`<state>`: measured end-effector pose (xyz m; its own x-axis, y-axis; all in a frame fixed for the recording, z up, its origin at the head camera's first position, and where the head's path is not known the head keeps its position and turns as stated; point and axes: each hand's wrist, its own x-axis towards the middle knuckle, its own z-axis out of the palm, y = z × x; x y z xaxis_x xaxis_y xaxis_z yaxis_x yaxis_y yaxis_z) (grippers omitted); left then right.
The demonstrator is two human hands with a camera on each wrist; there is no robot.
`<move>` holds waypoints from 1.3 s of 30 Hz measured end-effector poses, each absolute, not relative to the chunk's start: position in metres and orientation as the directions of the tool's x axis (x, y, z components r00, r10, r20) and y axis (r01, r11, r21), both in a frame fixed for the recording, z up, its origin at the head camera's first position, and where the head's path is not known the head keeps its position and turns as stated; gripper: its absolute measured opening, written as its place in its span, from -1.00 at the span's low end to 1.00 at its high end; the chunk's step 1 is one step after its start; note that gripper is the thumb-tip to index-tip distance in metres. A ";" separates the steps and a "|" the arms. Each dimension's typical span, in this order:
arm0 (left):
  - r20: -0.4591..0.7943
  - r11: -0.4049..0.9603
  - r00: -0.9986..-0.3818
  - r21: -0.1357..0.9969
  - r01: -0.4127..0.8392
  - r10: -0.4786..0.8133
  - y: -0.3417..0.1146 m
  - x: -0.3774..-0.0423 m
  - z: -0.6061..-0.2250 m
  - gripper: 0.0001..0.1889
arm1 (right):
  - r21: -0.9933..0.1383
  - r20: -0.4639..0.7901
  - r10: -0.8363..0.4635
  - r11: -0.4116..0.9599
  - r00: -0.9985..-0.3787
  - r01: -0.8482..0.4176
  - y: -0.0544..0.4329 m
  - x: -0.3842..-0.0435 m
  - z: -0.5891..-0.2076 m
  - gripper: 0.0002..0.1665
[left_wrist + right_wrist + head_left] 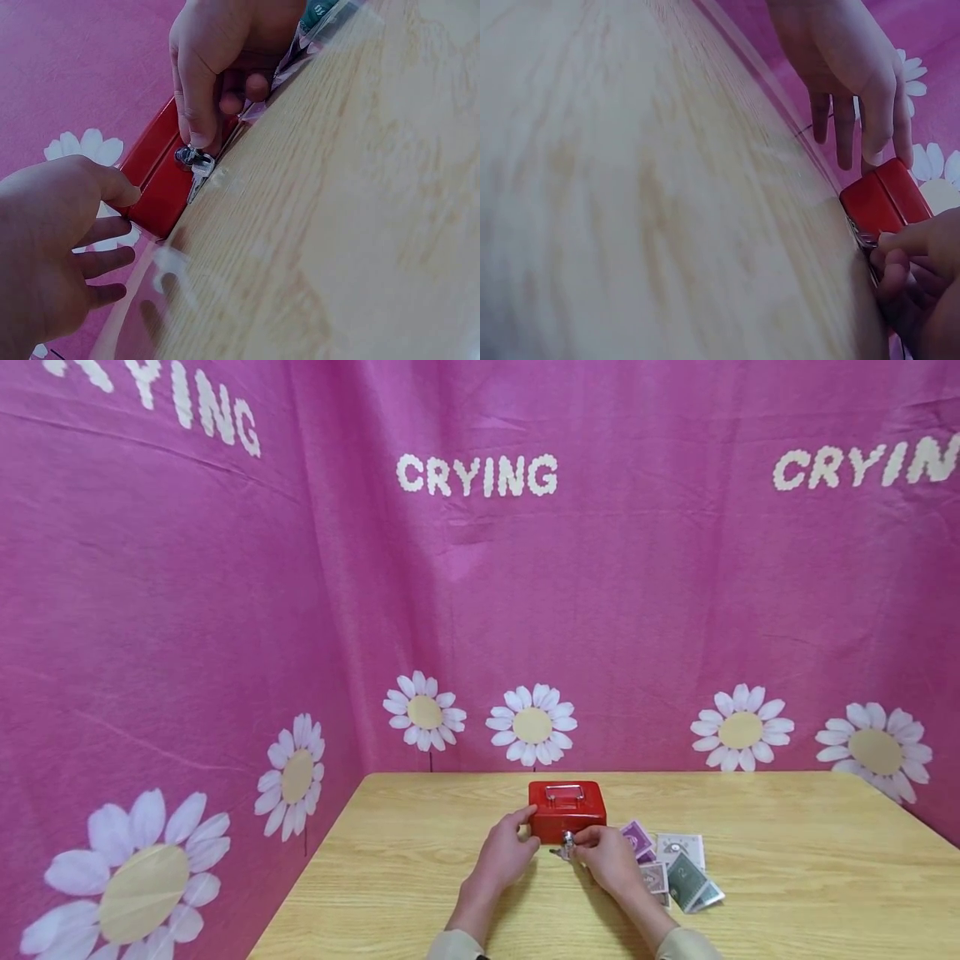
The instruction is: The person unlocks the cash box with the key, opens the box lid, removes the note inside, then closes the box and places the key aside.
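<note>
A red cash box with a metal handle on its lid stands on the table, its lid down. My left hand touches the box's left side, fingers mostly straight and spread, as the left wrist view shows. At the front lock, my right hand pinches a key between thumb and forefinger. A second silver key hangs below from the same bunch. Fingertips hide most of the pinched key. Beside the right hand lie a purple play banknote and a green one.
More paper notes, including a pale one, overlap on the wooden table right of the box. A pink curtain printed with daisies hangs behind the table's far edge and along its left side.
</note>
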<state>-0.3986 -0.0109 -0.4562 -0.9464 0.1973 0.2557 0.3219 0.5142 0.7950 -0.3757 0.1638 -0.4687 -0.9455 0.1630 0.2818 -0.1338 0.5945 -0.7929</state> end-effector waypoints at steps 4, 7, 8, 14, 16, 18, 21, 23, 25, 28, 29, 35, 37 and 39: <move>0.269 0.523 -0.943 0.785 0.333 0.198 -0.012 -0.399 -0.456 -0.44 | -0.804 0.293 0.168 0.575 -0.941 -0.148 0.161 -0.374 -0.466 -0.88; 0.279 0.527 -0.939 0.777 0.344 0.201 -0.012 -0.400 -0.457 -0.44 | -0.811 0.310 0.166 0.560 -0.936 -0.169 0.159 -0.373 -0.466 -0.88; 0.284 0.527 -0.937 0.775 0.348 0.203 -0.012 -0.400 -0.457 -0.44 | -0.803 0.325 0.160 0.568 -0.932 -0.182 0.159 -0.374 -0.466 -0.88; 0.290 0.528 -0.933 0.769 0.360 0.214 -0.012 -0.400 -0.457 -0.43 | -0.754 0.387 0.138 0.617 -0.912 -0.227 0.159 -0.375 -0.465 -0.88; 0.286 0.526 -0.934 0.772 0.357 0.214 -0.013 -0.400 -0.457 -0.44 | -0.761 0.378 0.139 0.610 -0.915 -0.222 0.159 -0.374 -0.464 -0.88; 0.285 0.522 -0.934 0.775 0.357 0.215 -0.013 -0.400 -0.457 -0.44 | -0.773 0.365 0.140 0.597 -0.920 -0.216 0.159 -0.374 -0.464 -0.88; 0.285 0.525 -0.934 0.773 0.357 0.216 -0.012 -0.401 -0.457 -0.44 | -0.803 0.330 0.146 0.562 -0.933 -0.197 0.159 -0.373 -0.465 -0.88; 0.279 0.525 -0.936 0.775 0.352 0.216 -0.012 -0.401 -0.457 -0.44 | -0.811 0.319 0.145 0.552 -0.937 -0.191 0.160 -0.373 -0.466 -0.89; 0.276 0.523 -0.936 0.777 0.350 0.216 -0.012 -0.401 -0.457 -0.44 | -0.822 0.302 0.146 0.540 -0.942 -0.180 0.160 -0.373 -0.467 -0.88; 0.272 0.519 -0.938 0.781 0.346 0.217 -0.012 -0.399 -0.455 -0.44 | -0.837 0.278 0.144 0.522 -0.950 -0.166 0.161 -0.373 -0.468 -0.85; 0.270 0.518 -0.938 0.783 0.345 0.217 -0.012 -0.398 -0.455 -0.44 | -0.842 0.269 0.144 0.515 -0.952 -0.160 0.161 -0.373 -0.469 -0.85; 0.256 0.533 -0.946 0.782 0.323 0.197 -0.012 -0.398 -0.454 -0.47 | -0.876 0.214 0.131 0.464 -0.968 -0.131 0.160 -0.372 -0.467 -0.78; 0.258 0.543 -0.947 0.777 0.320 0.190 -0.011 -0.398 -0.454 -0.49 | -0.877 0.206 0.126 0.465 -0.970 -0.125 0.160 -0.371 -0.466 -0.76; 0.259 0.555 -0.948 0.769 0.317 0.182 -0.010 -0.399 -0.455 -0.50 | -0.878 0.192 0.127 0.465 -0.973 -0.113 0.160 -0.371 -0.466 -0.74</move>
<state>-0.3991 -0.0097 -0.4548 -0.9484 0.1822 0.2595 0.3170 0.5549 0.7692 -0.3706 0.1600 -0.4656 -0.9731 0.1267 0.1923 -0.1129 0.4654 -0.8779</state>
